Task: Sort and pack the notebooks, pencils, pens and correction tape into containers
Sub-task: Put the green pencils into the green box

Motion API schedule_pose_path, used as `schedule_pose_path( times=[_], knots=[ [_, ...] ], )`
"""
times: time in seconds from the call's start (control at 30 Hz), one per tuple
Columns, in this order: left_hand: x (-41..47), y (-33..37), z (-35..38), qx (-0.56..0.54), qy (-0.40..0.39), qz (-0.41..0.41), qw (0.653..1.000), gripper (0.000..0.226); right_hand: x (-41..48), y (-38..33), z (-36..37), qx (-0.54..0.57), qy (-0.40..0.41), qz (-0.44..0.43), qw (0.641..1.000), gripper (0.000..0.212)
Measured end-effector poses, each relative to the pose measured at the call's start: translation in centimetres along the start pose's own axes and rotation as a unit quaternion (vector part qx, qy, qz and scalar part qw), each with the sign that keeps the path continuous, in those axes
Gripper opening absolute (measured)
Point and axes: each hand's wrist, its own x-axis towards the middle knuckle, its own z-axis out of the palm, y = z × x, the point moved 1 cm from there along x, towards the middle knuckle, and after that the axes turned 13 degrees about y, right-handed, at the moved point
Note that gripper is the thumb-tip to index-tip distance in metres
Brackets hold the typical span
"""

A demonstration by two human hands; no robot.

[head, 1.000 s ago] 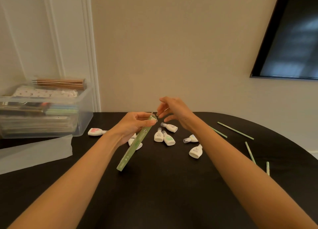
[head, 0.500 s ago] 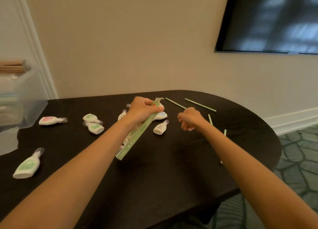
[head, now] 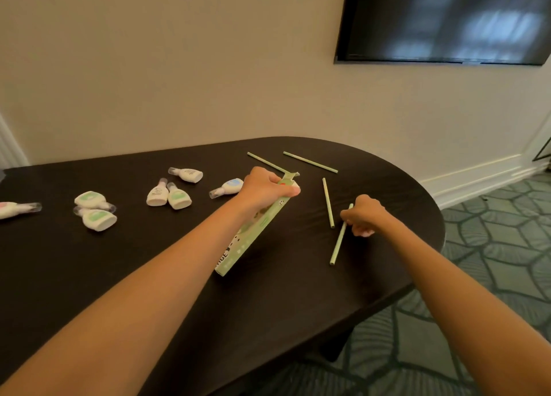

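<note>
Left hand (head: 265, 187): clamped round the top end of the box (head: 253, 234), thumb on its face just under the open flap.
Box: slim, green, slanted, with the flap end up and away. The low end is near the table (head: 149, 276); I cannot tell whether they touch.
Right hand (head: 365, 217): fingers curled on one green pencil (head: 336, 248), gripping near its top. The shaft slants down toward the table.
Loose pencils: three lie on the table. One (head: 328, 202) is just left of the right hand, one (head: 310, 162) is at the far edge, and one (head: 265, 161) is partly hidden behind the left hand.
Tapes (head: 179, 198): seven seen, scattered left of the box, all bare on the table.
Step in hand: likely gathering pencils to feed into the box.
Done: the box's contents are not visible, so no count is possible.
Left: the held pencil, the three loose ones, and every tape.
Not in view: notebooks, pens, any other container.
Progress: by this look, a good deal remains.
</note>
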Motion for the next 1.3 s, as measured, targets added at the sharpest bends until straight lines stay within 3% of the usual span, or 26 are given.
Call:
schedule_pose_path(
  times=[0.37,0.5,0.77,0.87,0.97,1.03,1.2,1.3],
  knots=[
    [2.7,0.4,1.5,0.037,-0.006,-0.002,0.999,0.038,4.2,-1.6,0.9,0.068,0.07,-0.028,0.995,0.022],
    [3.3,0.4,1.5,0.046,0.0,-0.001,0.999,0.032,3.9,-3.0,1.6,-0.01,0.035,-0.068,0.997,0.032],
    [3.4,-0.6,-0.4,0.044,-0.02,-0.019,0.999,0.039,2.1,-5.6,1.9,-0.095,-0.055,-0.107,0.988,0.017],
    [2.9,-1.4,-2.5,0.043,-0.046,-0.035,0.997,0.035,1.2,-6.5,1.7,0.095,-0.136,-0.061,0.984,0.012],
    [2.9,-2.5,-4.8,0.016,-0.034,-0.079,0.996,0.034,-0.2,-8.0,1.0,0.351,-0.19,-0.008,0.917,0.014],
    [2.7,-3.1,-6.2,-0.013,-0.04,-0.101,0.994,0.03,-1.3,-9.5,1.0,0.463,-0.186,0.006,0.867,0.014],
    [1.6,-4.0,-10.0,-0.029,-0.076,-0.106,0.991,0.023,-3.4,-13.4,2.0,0.599,-0.101,0.05,0.793,0.008],
    [1.1,-4.5,-11.8,-0.056,-0.073,-0.118,0.989,0.053,-4.2,-14.7,2.5,0.612,-0.078,0.059,0.785,0.017]
  ],
)
